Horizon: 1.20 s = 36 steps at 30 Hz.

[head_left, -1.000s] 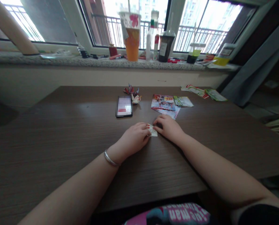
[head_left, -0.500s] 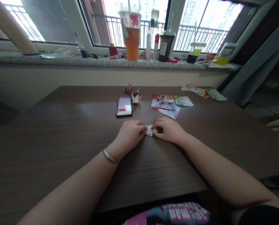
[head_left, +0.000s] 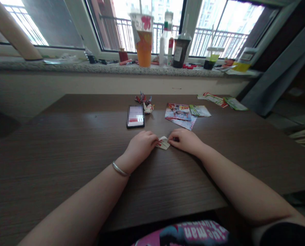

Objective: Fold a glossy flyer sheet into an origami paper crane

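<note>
Between my hands, low over the brown table (head_left: 91, 164), is a small folded piece of paper (head_left: 164, 143), whitish with red marks. My left hand (head_left: 143, 145) has its fingers closed on the paper's left edge. On the other side my right hand (head_left: 184, 140) pinches the right corner between thumb and fingertips. A phone (head_left: 135, 117) with a blurred screen lies beyond my left hand. Beside it sit a pale folded paper figure (head_left: 148, 108) and a red and blue one (head_left: 143, 98).
Colourful printed leaflets (head_left: 178, 112) and green-white paper slips (head_left: 200, 110) lie beyond my right hand. More slips (head_left: 216, 99) are at the far right edge. On the windowsill (head_left: 73, 67) stand a large orange drink cup (head_left: 144, 48), a dark cup (head_left: 181, 51) and several bottles.
The folded paper has turned and shows a different face, with its red marks now at the left. My right fingers have closed to a tighter pinch at its corner.
</note>
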{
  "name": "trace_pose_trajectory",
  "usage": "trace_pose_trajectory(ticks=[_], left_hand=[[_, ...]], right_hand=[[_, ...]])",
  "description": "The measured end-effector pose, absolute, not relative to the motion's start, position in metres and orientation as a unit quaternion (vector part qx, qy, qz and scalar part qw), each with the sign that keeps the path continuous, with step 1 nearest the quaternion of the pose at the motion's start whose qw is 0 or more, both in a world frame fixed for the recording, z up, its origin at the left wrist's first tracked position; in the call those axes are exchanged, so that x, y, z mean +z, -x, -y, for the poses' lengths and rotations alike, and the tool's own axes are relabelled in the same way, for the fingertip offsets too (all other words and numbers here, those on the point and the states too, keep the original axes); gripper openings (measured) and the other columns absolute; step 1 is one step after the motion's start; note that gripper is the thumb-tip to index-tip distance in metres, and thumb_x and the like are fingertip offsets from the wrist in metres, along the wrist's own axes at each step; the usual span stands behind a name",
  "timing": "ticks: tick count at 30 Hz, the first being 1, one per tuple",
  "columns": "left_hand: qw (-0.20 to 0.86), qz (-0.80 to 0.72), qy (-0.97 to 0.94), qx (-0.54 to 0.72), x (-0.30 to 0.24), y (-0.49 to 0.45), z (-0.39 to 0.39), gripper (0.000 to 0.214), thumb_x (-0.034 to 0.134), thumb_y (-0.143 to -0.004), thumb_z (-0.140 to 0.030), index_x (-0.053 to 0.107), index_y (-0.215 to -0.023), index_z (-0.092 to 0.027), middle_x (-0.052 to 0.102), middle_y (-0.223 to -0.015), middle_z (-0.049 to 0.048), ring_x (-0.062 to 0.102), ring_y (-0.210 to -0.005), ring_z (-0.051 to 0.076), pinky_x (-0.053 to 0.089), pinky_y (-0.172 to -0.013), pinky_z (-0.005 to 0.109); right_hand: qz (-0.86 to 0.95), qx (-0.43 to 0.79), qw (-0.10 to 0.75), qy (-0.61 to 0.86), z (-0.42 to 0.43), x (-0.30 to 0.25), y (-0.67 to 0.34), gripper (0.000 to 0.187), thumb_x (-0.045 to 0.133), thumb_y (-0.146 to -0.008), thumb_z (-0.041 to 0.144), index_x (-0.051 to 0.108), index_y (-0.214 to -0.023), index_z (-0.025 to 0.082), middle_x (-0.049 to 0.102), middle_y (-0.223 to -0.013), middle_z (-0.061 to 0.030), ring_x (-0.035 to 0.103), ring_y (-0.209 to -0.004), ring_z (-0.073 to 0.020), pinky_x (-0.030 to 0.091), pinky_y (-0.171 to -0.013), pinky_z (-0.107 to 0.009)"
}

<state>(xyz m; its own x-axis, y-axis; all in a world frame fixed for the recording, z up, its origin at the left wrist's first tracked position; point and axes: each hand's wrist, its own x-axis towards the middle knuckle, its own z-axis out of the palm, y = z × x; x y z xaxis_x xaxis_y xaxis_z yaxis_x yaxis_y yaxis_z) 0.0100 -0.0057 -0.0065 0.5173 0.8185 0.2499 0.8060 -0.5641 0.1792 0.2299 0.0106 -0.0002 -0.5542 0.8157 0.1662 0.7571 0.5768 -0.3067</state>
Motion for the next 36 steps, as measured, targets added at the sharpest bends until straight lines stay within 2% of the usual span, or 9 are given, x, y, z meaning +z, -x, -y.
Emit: trace_pose_trajectory(ticks=[6,10,17,23,26,30,36], left_hand=[[0.054,-0.456,-0.868,0.189,-0.015,-0.007,-0.001,0.014,0.059,-0.089,-0.022,0.071,-0.089,-0.017,0.066,-0.090,0.0059,0.060,-0.085,0.019,0.048,-0.080,0.030],[0.055,-0.472,-0.859,0.190,-0.013,-0.007,0.001,0.014,0.059,-0.088,-0.024,0.071,-0.088,-0.017,0.065,-0.090,0.0062,0.060,-0.082,0.018,0.048,-0.075,0.029],[0.059,-0.476,-0.860,0.175,-0.010,-0.008,0.001,0.013,0.057,-0.089,-0.022,0.068,-0.088,-0.016,0.064,-0.089,0.0062,0.059,-0.084,0.019,0.048,-0.078,0.030],[0.057,-0.487,-0.853,0.179,-0.009,-0.009,0.002,0.011,0.060,-0.086,-0.019,0.065,-0.078,-0.014,0.063,-0.088,0.0070,0.058,-0.083,0.019,0.047,-0.077,0.031],[0.055,-0.484,-0.854,0.182,-0.011,-0.009,0.000,0.011,0.061,-0.085,-0.018,0.064,-0.076,-0.014,0.064,-0.086,0.0069,0.058,-0.082,0.019,0.046,-0.077,0.031],[0.053,-0.472,-0.861,0.184,-0.015,-0.008,-0.002,0.010,0.061,-0.084,-0.018,0.063,-0.075,-0.015,0.064,-0.083,0.0056,0.058,-0.082,0.020,0.045,-0.077,0.032],[0.063,-0.468,-0.859,0.200,-0.014,-0.008,-0.002,0.004,0.060,-0.083,-0.017,0.063,-0.079,-0.017,0.065,-0.081,0.0038,0.057,-0.078,0.019,0.045,-0.074,0.032]], right_hand=[[0.845,0.128,0.130,0.502,-0.007,0.003,-0.226,0.007,0.064,-0.081,0.025,0.070,-0.083,0.022,0.069,-0.081,-0.0004,0.058,-0.072,-0.0136,0.038,-0.063,-0.024],[0.832,0.083,0.110,0.537,0.000,0.009,-0.223,0.009,0.062,-0.082,0.030,0.067,-0.079,0.023,0.069,-0.081,-0.0002,0.059,-0.075,-0.0158,0.035,-0.060,-0.025],[0.846,0.015,0.062,0.529,0.006,0.013,-0.219,0.014,0.056,-0.087,0.031,0.067,-0.083,0.022,0.069,-0.089,-0.0036,0.061,-0.086,-0.0195,0.041,-0.069,-0.027],[0.852,-0.007,0.036,0.522,0.004,0.010,-0.219,0.018,0.053,-0.090,0.029,0.067,-0.090,0.019,0.068,-0.094,-0.0078,0.060,-0.094,-0.0230,0.044,-0.077,-0.030],[0.855,0.008,0.048,0.517,0.000,0.006,-0.222,0.015,0.056,-0.089,0.027,0.067,-0.087,0.018,0.066,-0.095,-0.0083,0.058,-0.095,-0.0230,0.044,-0.083,-0.032],[0.858,0.059,0.108,0.499,-0.005,0.000,-0.226,0.008,0.061,-0.085,0.023,0.066,-0.084,0.018,0.065,-0.094,-0.0072,0.057,-0.096,-0.0207,0.043,-0.088,-0.031],[0.854,0.128,0.192,0.465,-0.004,-0.003,-0.223,0.007,0.063,-0.080,0.018,0.064,-0.087,0.017,0.067,-0.089,-0.0049,0.057,-0.086,-0.0174,0.042,-0.081,-0.030]])
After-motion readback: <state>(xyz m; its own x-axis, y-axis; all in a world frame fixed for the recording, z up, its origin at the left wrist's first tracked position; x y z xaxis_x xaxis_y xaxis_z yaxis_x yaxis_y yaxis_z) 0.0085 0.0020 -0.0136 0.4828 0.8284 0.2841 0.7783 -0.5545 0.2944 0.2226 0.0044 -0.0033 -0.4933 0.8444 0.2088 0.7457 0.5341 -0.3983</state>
